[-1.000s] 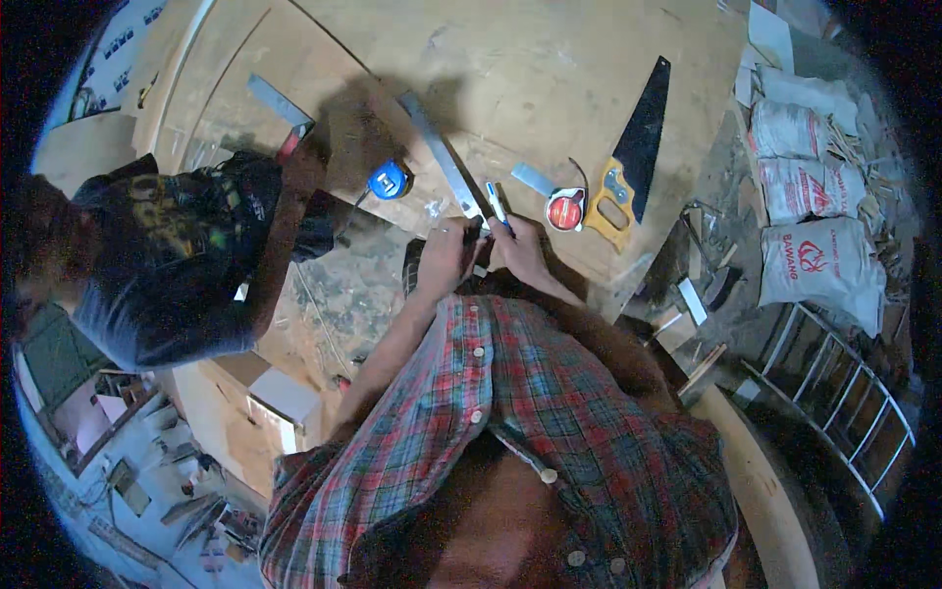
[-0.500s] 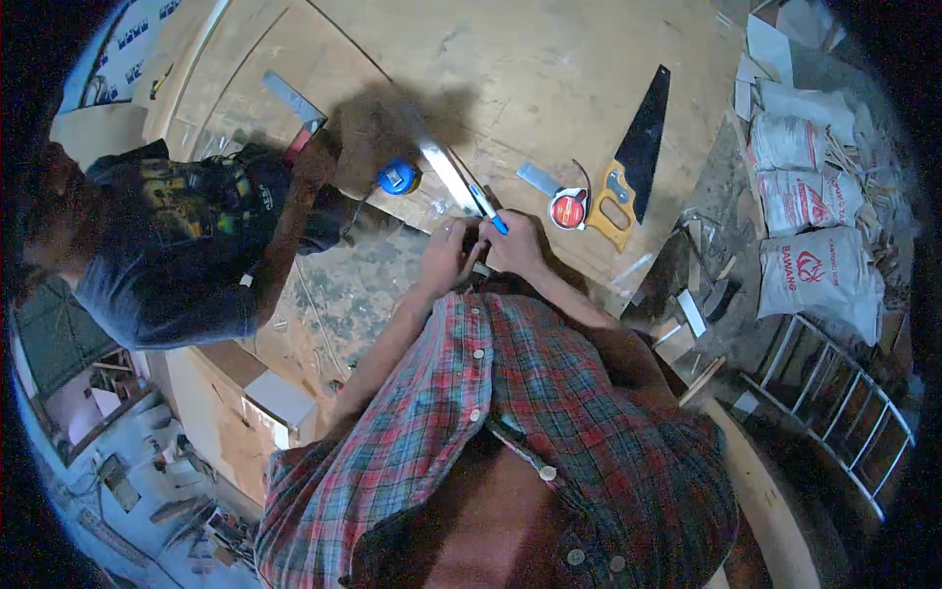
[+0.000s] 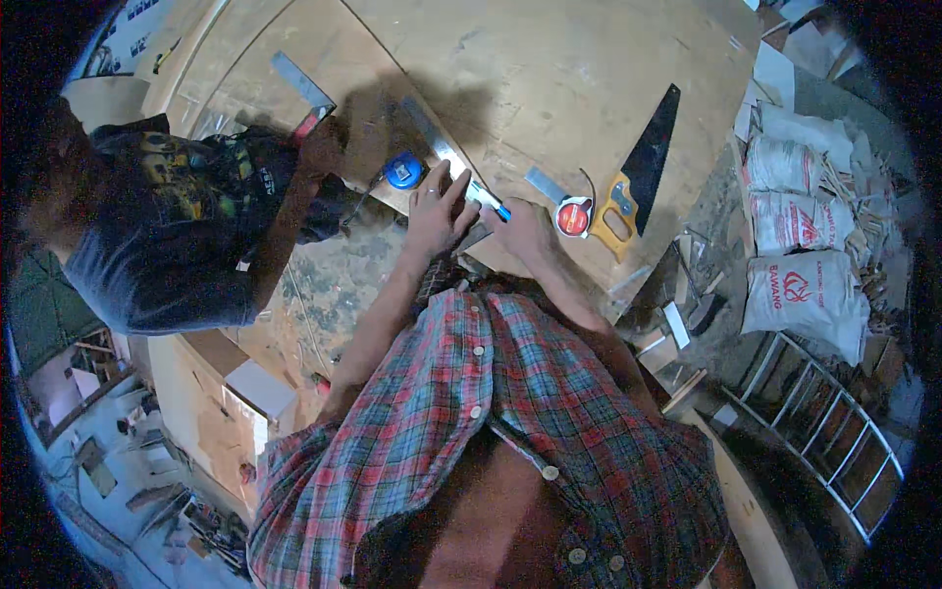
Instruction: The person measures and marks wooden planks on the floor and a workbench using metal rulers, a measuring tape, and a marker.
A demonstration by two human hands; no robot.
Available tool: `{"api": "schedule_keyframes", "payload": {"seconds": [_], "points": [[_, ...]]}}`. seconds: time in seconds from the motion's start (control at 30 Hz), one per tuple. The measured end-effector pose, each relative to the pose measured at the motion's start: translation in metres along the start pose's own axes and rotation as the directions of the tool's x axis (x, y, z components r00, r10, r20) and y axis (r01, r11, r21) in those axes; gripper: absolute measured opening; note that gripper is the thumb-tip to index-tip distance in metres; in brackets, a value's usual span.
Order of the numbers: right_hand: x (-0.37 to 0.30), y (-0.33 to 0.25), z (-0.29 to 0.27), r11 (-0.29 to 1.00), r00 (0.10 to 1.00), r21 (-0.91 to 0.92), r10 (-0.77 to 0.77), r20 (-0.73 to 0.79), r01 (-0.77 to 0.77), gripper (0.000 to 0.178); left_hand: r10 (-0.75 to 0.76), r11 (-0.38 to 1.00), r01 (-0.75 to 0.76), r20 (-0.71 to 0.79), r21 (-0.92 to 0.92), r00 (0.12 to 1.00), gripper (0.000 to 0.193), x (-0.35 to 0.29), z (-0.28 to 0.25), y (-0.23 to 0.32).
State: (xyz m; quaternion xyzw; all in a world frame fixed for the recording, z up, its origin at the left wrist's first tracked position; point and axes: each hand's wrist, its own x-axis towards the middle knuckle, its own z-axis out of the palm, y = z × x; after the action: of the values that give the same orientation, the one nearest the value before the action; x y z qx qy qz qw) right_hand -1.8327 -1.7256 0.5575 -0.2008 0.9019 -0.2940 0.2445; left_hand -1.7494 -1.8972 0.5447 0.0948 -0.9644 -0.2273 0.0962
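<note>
A long metal ruler (image 3: pixel 424 124) lies slantwise along a seam in the wooden worktop. Over its near end my left hand (image 3: pixel 432 218) spreads its fingers, the tips pressing on or just beside the metal. My right hand (image 3: pixel 523 230) is closed on a slim blue tool (image 3: pixel 502 212), whose tip points toward the ruler; whether it is a pen or a cutter I cannot tell. A blue tape measure (image 3: pixel 402 171) sits left of my left hand. Right of my right hand are a red and white tape measure (image 3: pixel 573 217) and a metal blade (image 3: pixel 545 184).
A handsaw (image 3: pixel 618 218) with a yellow handle lies on the right of the worktop (image 3: pixel 559 79). At the left, a co-worker's hand (image 3: pixel 319 154) holds a red-handled try square (image 3: pixel 300 80). White sacks (image 3: pixel 800 294) and a metal ladder (image 3: pixel 819 417) are at the right.
My left hand has moved from beside my right hand onto the ruler, its fingers spreading. My right hand has shifted slightly right and down with the blue tool.
</note>
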Motion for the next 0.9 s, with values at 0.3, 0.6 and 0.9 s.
{"api": "schedule_keyframes", "payload": {"seconds": [0.3,0.6,0.9], "points": [[-0.034,0.015,-0.006,0.966,0.975,0.155,-0.191,-0.116,0.207,0.032,-0.06,0.996,0.058,-0.035,-0.067,0.998,0.062,-0.002,0.005,-0.006],[-0.027,0.022,0.001,0.964,0.961,0.037,-0.26,-0.091,0.264,0.031,-0.049,0.997,0.045,-0.077,-0.062,0.996,0.058,0.0,0.009,-0.01],[-0.023,0.022,0.003,0.963,0.961,0.081,-0.247,-0.12,0.258,0.028,-0.068,0.998,0.066,-0.064,-0.019,0.996,0.061,0.001,0.011,-0.009]]}}
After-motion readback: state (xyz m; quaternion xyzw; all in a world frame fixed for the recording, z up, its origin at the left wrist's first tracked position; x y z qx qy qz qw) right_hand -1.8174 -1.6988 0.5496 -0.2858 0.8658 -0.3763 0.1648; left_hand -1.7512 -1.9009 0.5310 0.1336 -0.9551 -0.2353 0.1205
